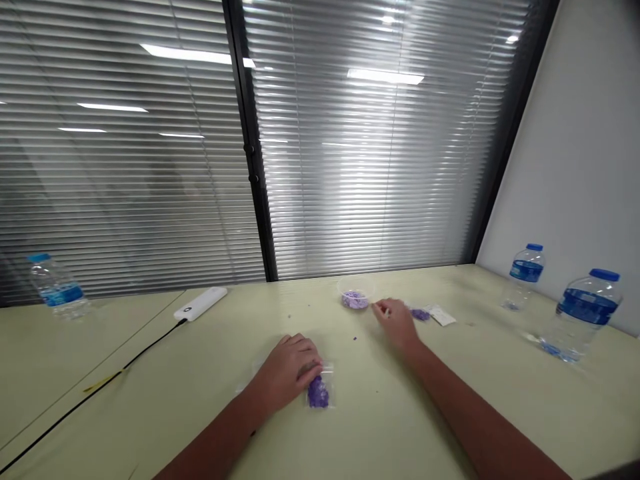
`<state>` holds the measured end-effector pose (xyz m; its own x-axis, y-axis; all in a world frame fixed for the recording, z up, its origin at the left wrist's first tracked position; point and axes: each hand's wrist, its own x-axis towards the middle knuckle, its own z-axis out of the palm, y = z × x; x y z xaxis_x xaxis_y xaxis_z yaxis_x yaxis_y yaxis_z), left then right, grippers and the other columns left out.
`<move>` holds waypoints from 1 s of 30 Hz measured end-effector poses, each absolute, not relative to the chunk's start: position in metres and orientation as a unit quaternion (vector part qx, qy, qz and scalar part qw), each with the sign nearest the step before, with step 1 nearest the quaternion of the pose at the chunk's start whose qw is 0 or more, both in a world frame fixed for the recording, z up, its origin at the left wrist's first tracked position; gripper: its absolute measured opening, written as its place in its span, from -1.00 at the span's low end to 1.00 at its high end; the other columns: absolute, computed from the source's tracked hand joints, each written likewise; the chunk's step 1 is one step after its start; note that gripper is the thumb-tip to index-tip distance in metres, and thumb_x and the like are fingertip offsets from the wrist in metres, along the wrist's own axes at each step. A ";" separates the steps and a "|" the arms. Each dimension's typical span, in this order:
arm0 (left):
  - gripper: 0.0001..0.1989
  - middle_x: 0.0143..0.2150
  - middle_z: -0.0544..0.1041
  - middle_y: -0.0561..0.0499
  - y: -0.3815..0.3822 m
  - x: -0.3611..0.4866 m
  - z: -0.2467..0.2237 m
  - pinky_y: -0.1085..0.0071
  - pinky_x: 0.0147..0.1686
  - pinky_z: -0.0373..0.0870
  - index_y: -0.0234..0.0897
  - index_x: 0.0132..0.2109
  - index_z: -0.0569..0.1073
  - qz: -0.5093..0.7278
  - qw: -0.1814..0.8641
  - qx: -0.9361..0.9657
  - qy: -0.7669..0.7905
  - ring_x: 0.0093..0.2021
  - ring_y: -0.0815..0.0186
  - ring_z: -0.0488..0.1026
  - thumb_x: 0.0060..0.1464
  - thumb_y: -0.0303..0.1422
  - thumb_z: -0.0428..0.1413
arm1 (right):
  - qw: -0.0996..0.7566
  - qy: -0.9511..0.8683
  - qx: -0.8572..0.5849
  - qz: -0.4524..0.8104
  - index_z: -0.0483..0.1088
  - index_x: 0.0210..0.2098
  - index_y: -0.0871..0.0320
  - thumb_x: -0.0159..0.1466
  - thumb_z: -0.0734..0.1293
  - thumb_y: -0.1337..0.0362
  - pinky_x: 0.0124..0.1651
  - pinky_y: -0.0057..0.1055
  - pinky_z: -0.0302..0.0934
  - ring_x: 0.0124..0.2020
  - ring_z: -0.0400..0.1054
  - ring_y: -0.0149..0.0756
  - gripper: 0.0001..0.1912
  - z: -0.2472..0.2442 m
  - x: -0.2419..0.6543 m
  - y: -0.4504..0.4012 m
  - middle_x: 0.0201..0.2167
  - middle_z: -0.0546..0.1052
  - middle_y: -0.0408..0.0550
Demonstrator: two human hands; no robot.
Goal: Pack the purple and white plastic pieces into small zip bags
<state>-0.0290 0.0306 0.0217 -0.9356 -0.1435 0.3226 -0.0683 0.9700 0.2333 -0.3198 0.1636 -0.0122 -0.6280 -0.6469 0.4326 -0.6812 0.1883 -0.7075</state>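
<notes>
My left hand [292,367] rests on the table with its fingers curled together over the upper edge of a small clear zip bag [320,392]. Dark purple pieces lie inside the bag, and part of it is hidden under the fingers. Farther off, my right hand [397,323] has thumb and fingertips drawn together close to the right side of a round clear bowl [356,293]. Whatever they pinch is too small to make out. Light purple pieces [355,303] cover the bowl's bottom. Just right of that hand sits a dark purple heap [421,314], beside a white packet [443,316].
Two water bottles [585,310] stand at the right by the wall, and another bottle [60,293] at the far left. A white power bank [201,304] has a black cable [100,387] running toward the lower left. Window blinds [375,167] border the table's back.
</notes>
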 end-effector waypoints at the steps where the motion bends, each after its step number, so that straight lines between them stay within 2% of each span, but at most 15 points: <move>1: -0.84 -0.09 0.57 0.00 0.030 -0.029 0.021 0.23 -0.02 0.22 -0.11 -0.07 0.56 -0.106 0.180 0.062 -0.976 -0.05 0.18 0.43 0.31 -0.30 0.09 | 0.047 -0.805 0.381 0.453 0.56 -0.11 0.20 0.31 0.25 0.10 0.14 -0.06 0.07 0.04 0.28 0.04 -0.63 -0.011 -0.337 0.170 -0.14 0.51 0.14; 3: -0.76 0.01 0.54 -0.01 0.031 -0.028 0.021 0.21 0.05 0.21 -0.08 0.07 0.51 -0.100 0.202 0.075 -0.971 0.02 0.16 0.42 0.28 -0.34 0.10 | 0.082 -0.853 0.299 0.420 0.46 0.12 0.19 0.22 0.28 0.18 0.25 0.13 -0.12 0.24 0.10 0.20 -0.50 -0.012 -0.366 0.186 0.12 0.39 0.24; 4: -0.72 0.03 0.53 -0.01 0.031 -0.028 0.022 0.20 0.07 0.21 -0.07 0.10 0.49 -0.097 0.210 0.080 -0.970 0.04 0.16 0.41 0.27 -0.35 0.10 | 0.086 -0.870 0.268 0.404 0.44 0.14 0.21 0.19 0.29 0.19 0.27 0.20 -0.20 0.27 0.05 0.26 -0.46 -0.013 -0.377 0.194 0.17 0.35 0.28; 8: -0.74 0.01 0.53 0.00 0.033 -0.027 0.025 0.20 0.07 0.22 -0.09 0.07 0.50 -0.091 0.221 0.085 -0.967 0.03 0.16 0.41 0.26 -0.38 0.09 | 0.058 -0.896 0.246 0.366 0.55 -0.12 0.21 0.13 0.36 0.14 0.27 0.28 -0.29 0.23 0.12 0.29 -0.62 -0.019 -0.395 0.210 0.08 0.43 0.28; 11: -0.76 -0.01 0.54 0.01 0.035 -0.027 0.027 0.20 0.04 0.23 -0.10 0.04 0.51 -0.086 0.221 0.084 -0.968 0.01 0.18 0.42 0.26 -0.39 0.09 | 0.052 -0.883 0.273 0.379 0.55 -0.23 0.20 0.13 0.37 0.14 0.30 0.21 -0.29 0.25 0.10 0.24 -0.69 -0.019 -0.389 0.203 0.06 0.44 0.25; 13: -0.76 -0.01 0.54 0.02 0.036 -0.027 0.028 0.20 0.05 0.23 -0.10 0.04 0.51 -0.083 0.227 0.086 -0.966 0.01 0.18 0.42 0.26 -0.39 0.10 | 0.036 -0.864 0.295 0.406 0.53 -0.28 0.19 0.14 0.35 0.13 0.26 0.14 -0.15 0.20 0.16 0.19 -0.73 -0.014 -0.378 0.193 -0.03 0.47 0.21; 15: -0.76 -0.02 0.54 0.03 0.036 -0.027 0.028 0.20 0.05 0.22 -0.10 0.05 0.50 -0.085 0.237 0.091 -0.963 0.02 0.19 0.42 0.27 -0.38 0.10 | -0.004 -0.833 0.326 0.446 0.50 -0.32 0.19 0.19 0.33 0.08 0.13 0.01 0.08 0.02 0.30 0.08 -0.72 -0.009 -0.363 0.182 -0.19 0.51 0.13; 17: -0.77 -0.02 0.55 0.04 0.037 -0.027 0.026 0.20 0.05 0.23 -0.09 0.05 0.50 -0.094 0.249 0.098 -0.959 0.01 0.19 0.43 0.28 -0.36 0.10 | -0.065 -0.785 0.372 0.491 0.48 -0.33 0.18 0.26 0.28 -0.03 -0.09 -0.21 0.22 -0.23 0.37 -0.12 -0.62 -0.004 -0.342 0.173 -0.35 0.51 0.03; 19: -0.79 -0.03 0.55 0.03 0.039 -0.027 0.024 0.21 0.04 0.23 -0.09 0.05 0.50 -0.113 0.260 0.108 -0.953 0.00 0.19 0.43 0.30 -0.32 0.10 | -0.115 -0.733 0.409 0.532 0.49 -0.26 0.17 0.31 0.23 -0.13 -0.22 -0.34 0.22 -0.32 0.35 -0.24 -0.52 -0.001 -0.317 0.165 -0.35 0.51 -0.02; 22: -0.80 -0.06 0.55 0.02 0.041 -0.028 0.022 0.23 0.02 0.24 -0.10 0.04 0.50 -0.159 0.280 0.123 -0.939 -0.02 0.19 0.44 0.34 -0.26 0.07 | -0.179 -0.665 0.438 0.579 0.51 -0.21 0.14 0.31 0.29 -0.17 -0.33 -0.42 0.15 -0.42 0.25 -0.36 -0.52 -0.001 -0.279 0.159 -0.36 0.48 -0.08; 24: -0.80 -0.08 0.54 0.01 0.043 -0.029 0.022 0.25 0.00 0.25 -0.12 0.03 0.48 -0.192 0.296 0.130 -0.927 -0.05 0.21 0.43 0.38 -0.24 0.03 | -0.283 -0.576 0.432 0.634 0.53 -0.22 0.15 0.25 0.41 -0.11 -0.38 -0.44 0.09 -0.48 0.16 -0.42 -0.57 -0.004 -0.258 0.156 -0.43 0.43 -0.13; 27: -0.77 -0.21 0.49 0.00 0.045 -0.030 0.023 0.29 -0.08 0.26 -0.21 -0.15 0.46 -0.219 0.317 0.138 -0.912 -0.15 0.24 0.40 0.41 -0.24 -0.03 | -0.377 -0.512 0.440 0.634 0.56 -0.24 0.17 0.19 0.49 -0.05 -0.39 -0.46 0.04 -0.49 0.13 -0.44 -0.60 -0.010 -0.235 0.156 -0.47 0.41 -0.15; 30: -0.70 -0.30 0.42 0.00 0.048 -0.031 0.024 0.32 -0.16 0.25 -0.25 -0.31 0.36 -0.216 0.326 0.134 -0.910 -0.23 0.25 0.35 0.42 -0.26 -0.05 | -0.401 -0.506 0.481 0.593 0.55 -0.25 0.19 0.20 0.50 -0.04 -0.34 -0.46 0.06 -0.45 0.19 -0.42 -0.61 -0.013 -0.223 0.159 -0.44 0.44 -0.15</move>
